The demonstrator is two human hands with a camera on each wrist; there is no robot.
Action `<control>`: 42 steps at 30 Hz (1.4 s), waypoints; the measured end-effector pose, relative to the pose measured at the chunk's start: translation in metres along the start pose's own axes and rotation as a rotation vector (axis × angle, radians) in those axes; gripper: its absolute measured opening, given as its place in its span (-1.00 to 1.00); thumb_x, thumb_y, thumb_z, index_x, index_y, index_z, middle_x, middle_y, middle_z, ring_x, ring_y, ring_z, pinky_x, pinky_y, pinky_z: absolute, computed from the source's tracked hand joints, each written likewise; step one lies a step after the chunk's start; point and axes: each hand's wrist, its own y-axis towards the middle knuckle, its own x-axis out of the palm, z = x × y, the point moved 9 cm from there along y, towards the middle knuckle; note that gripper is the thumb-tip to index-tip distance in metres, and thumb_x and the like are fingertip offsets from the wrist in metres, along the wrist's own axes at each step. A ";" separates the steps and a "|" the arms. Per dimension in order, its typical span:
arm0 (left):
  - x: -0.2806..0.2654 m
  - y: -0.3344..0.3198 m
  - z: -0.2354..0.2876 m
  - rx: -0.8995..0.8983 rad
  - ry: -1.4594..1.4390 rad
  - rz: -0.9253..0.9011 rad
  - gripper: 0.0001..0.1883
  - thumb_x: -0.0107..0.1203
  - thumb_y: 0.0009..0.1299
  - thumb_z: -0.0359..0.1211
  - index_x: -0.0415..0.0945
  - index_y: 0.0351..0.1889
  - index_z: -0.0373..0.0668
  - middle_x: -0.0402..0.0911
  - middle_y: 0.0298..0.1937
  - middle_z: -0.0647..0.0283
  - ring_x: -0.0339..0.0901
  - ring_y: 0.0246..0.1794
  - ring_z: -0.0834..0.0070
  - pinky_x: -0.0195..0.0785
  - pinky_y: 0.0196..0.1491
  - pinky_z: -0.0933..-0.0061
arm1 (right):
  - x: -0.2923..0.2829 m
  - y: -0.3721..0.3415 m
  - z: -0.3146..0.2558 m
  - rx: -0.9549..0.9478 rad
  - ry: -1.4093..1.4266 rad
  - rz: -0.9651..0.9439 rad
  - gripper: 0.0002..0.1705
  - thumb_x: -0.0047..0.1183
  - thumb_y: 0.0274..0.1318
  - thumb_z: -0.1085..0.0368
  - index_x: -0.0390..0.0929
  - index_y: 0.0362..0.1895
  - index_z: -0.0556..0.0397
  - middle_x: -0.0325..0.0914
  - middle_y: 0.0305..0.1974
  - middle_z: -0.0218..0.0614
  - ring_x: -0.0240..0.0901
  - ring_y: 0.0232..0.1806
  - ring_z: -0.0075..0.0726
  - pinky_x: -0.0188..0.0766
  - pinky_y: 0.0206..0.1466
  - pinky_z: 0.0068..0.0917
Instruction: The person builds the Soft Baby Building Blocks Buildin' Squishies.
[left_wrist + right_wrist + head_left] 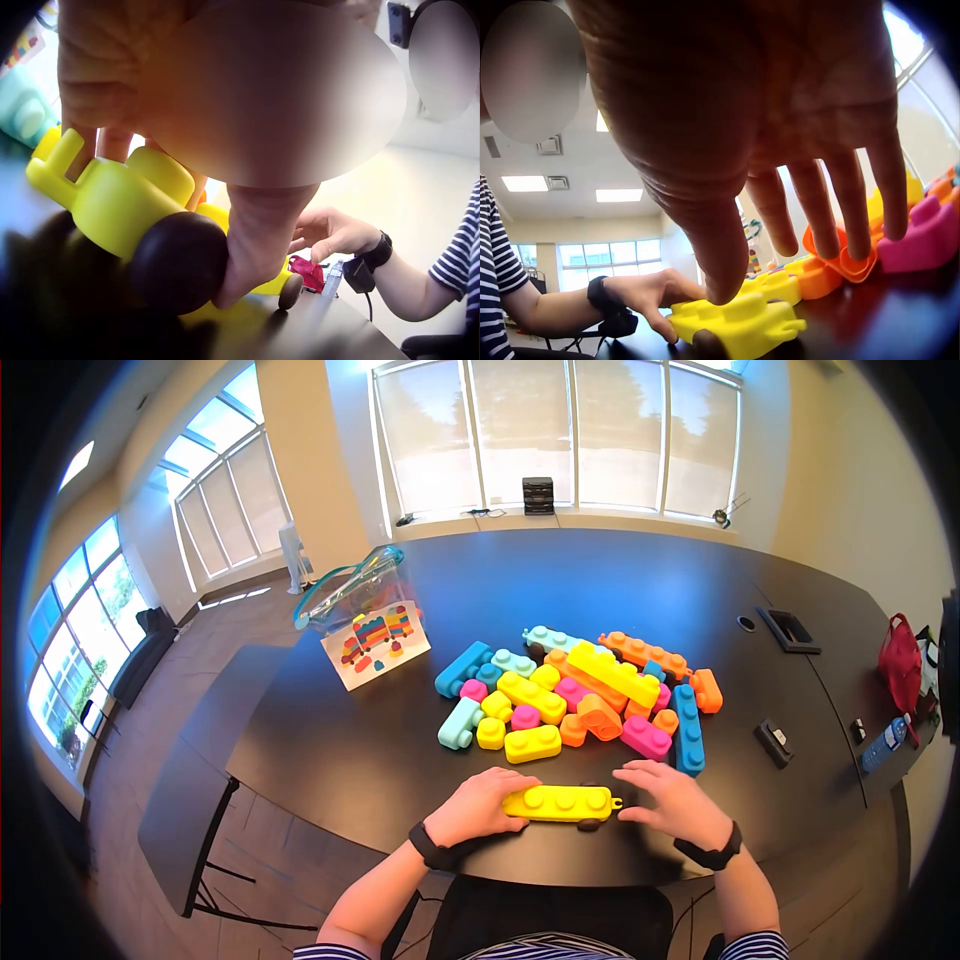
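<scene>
A yellow toy train car (565,803) with studs on top and dark wheels (180,262) stands on the table near its front edge. My left hand (478,806) grips its left end, the thumb low on the near side by a wheel and the fingers across the far side. Beside the hooked right end hovers my right hand (680,807), its fingers spread and holding nothing. In the right wrist view the car (739,322) shows beneath the right thumb. Just beyond the hands lies a yellow block (533,744) at the front of a block pile.
Several yellow, orange, pink and teal blocks (463,722) are heaped mid-table. Behind them on the left stand a picture card (376,644) and a clear bag with a teal trim (345,585). A water bottle (886,744) and a red bag (899,663) are at the far right.
</scene>
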 end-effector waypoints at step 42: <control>-0.131 0.083 -0.131 -0.174 0.362 0.383 -0.68 0.41 0.32 -0.25 0.80 0.02 -0.06 0.75 -0.13 0.11 0.73 -0.15 0.14 0.61 -0.01 0.13 | 0.044 0.015 0.020 0.109 0.056 -0.091 0.17 0.66 -0.21 0.03 0.38 0.50 0.16 0.68 0.14 0.16 0.63 0.19 0.26 0.54 0.31 -0.13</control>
